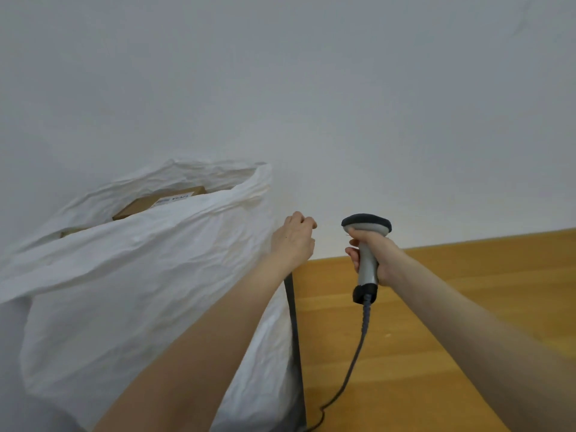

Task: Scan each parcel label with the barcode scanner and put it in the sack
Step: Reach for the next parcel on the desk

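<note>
Meanwhile, a parcel [146, 205] lies label-up inside the white sack [140, 275], apparently scanned and bagged. Just right of the sack, the left hand [294, 236] hovers at its side, fingers curled away from view; whether they pinch anything cannot be told. Further right of the sack, the right hand [381, 257] grips the barcode scanner [366, 226] upright, seemingly ready for another label, with its cable [358, 347] trailing over the table [467, 307].

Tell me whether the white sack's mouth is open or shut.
Open. The rim of the sack gapes at the top, and a brown parcel with a white label shows inside.
</note>
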`<control>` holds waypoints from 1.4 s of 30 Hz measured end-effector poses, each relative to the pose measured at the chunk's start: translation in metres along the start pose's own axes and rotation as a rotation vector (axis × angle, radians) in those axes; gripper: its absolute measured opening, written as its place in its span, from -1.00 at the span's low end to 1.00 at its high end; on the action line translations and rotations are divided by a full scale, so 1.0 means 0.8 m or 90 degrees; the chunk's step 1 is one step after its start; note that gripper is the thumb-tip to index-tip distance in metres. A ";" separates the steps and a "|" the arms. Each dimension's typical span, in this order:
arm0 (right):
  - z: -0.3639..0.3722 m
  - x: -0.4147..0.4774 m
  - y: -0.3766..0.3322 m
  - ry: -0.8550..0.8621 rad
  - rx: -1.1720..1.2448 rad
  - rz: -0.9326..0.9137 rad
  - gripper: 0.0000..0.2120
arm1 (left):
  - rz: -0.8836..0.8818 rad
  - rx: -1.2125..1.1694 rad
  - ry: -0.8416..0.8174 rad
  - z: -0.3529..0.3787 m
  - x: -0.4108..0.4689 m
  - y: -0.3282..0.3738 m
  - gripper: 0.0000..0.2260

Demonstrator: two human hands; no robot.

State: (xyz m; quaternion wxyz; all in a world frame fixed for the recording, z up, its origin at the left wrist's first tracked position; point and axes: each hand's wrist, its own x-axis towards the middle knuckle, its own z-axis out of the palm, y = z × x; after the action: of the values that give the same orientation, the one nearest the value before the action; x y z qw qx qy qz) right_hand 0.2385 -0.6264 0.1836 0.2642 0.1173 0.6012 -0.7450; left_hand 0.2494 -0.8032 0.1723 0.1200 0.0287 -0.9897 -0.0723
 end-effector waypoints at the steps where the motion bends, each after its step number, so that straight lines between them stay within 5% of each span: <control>1: -0.014 0.006 0.005 -0.004 -0.003 0.028 -0.68 | -0.012 -0.002 -0.030 0.011 0.001 0.002 -0.66; 7: -0.095 0.065 0.032 -0.032 -0.025 0.128 -0.70 | -0.072 0.000 -0.116 0.075 0.029 0.035 -0.64; 16: -0.269 0.160 0.043 -0.033 -0.266 0.202 -0.77 | -0.213 -0.012 -0.208 0.209 0.055 0.155 -0.67; 22: -0.357 0.213 0.053 0.038 -0.324 0.144 -0.82 | -0.270 -0.012 -0.238 0.262 0.062 0.219 -0.66; 42: -0.383 0.319 0.162 0.066 -0.395 0.263 -0.87 | -0.276 -0.069 -0.335 0.391 0.067 0.264 -0.62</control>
State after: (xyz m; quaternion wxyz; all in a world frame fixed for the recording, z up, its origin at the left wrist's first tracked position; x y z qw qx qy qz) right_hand 0.0514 -0.4155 -0.1263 0.4011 0.1876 0.7744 -0.4519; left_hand 0.1135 -0.5559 -0.0837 -0.1563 0.2123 -0.9523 -0.1536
